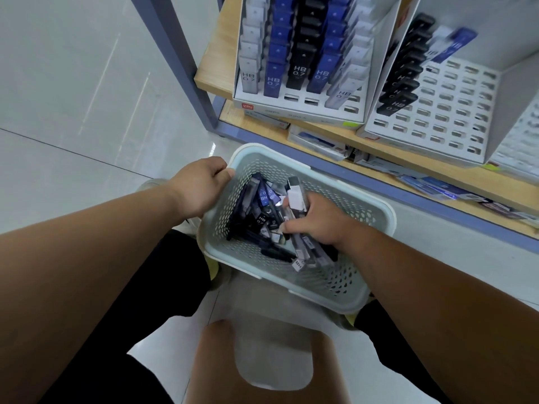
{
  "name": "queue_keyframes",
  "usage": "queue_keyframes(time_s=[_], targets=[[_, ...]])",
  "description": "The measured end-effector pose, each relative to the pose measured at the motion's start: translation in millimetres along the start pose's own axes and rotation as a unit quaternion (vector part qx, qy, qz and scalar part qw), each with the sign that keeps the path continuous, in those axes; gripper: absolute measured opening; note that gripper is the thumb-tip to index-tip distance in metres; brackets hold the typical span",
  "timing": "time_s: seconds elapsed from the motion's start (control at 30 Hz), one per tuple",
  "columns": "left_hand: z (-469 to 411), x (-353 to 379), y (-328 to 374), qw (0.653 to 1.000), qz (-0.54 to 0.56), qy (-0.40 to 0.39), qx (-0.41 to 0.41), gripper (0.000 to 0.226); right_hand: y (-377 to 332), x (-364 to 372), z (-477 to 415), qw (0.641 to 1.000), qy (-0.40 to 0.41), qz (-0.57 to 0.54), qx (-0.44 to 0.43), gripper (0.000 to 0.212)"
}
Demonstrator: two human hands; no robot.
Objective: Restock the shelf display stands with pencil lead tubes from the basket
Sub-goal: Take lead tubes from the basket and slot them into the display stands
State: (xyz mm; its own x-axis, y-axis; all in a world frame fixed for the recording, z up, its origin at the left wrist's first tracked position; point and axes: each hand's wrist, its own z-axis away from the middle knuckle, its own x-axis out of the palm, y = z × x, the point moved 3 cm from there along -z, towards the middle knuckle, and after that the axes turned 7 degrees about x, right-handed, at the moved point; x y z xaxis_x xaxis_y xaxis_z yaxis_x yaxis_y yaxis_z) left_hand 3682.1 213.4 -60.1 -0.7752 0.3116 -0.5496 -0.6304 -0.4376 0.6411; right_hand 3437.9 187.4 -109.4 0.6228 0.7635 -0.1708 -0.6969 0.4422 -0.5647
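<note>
Gripping the basket [388, 217] rim with our left hand [201, 186] while our right hand [319, 221] curls round a fistful of tubes [296, 198] inside it, we risk dropping some on the lift to the stands [300, 107] beyond our hands, since the bundle splays loosely.

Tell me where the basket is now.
The perforated basket is centre frame in the head view, below the display stands; the left hand grips its left rim, the right hand holds pencil lead tubes inside it.
</note>
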Motion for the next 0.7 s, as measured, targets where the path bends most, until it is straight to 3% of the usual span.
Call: queue_keyframes(time_s=[0.1, 0.17, 0.27, 0.33, 0.43, 0.5, 0.57, 0.63, 0.7], targets=[[0.5, 0.2, -3.3, 0.999, -0.043, 0.026, -0.002, 0.029, -9.7, -4.2, 3.7, 0.998, 0.033, -0.056, -0.005, 0.032], [2.7, -4.2, -3.7, 0.992, -0.084, 0.095, 0.011, 0.021, -16.5, -3.7, 7.7, 0.995, 0.040, -0.091, -0.013, 0.030], [11.6, -14.4, 6.6, 0.972, -0.112, 0.196, 0.063, 0.019, -28.7, -2.2, 15.4, 0.990, 0.044, -0.134, -0.025, 0.028], [19.5, -16.7, 17.9, 0.965, -0.118, 0.206, 0.108, 0.018, -36.5, -2.2, 20.1, 0.984, 0.049, -0.167, -0.035, 0.026], [32.9, -3.8, 33.1, 0.978, -0.067, 0.136, 0.144, 0.010, -47.4, -4.6, 28.3, 0.972, 0.062, -0.219, -0.058, 0.018], [37.6, 13.8, 40.0, 0.992, -0.009, 0.042, 0.116, 0.002, -54.0, -7.0, 36.0, 0.963, 0.074, -0.250, -0.069, 0.018], [39.6, 35.0, 44.2, 0.994, 0.040, -0.077, 0.061, 0.010, -56.4, -8.6, 41.2, 0.947, 0.079, -0.302, -0.071, 0.023], [41.3, 51.4, 46.0, 0.976, 0.154, -0.153, -0.016, 0.018, -56.8, -9.6, 45.5, 0.932, 0.092, -0.345, -0.061, 0.027], [45.3, 59.1, 48.6, 0.930, 0.312, -0.177, -0.085, 0.019, -56.2, -11.1, 49.5, 0.924, 0.110, -0.361, -0.058, 0.035]])
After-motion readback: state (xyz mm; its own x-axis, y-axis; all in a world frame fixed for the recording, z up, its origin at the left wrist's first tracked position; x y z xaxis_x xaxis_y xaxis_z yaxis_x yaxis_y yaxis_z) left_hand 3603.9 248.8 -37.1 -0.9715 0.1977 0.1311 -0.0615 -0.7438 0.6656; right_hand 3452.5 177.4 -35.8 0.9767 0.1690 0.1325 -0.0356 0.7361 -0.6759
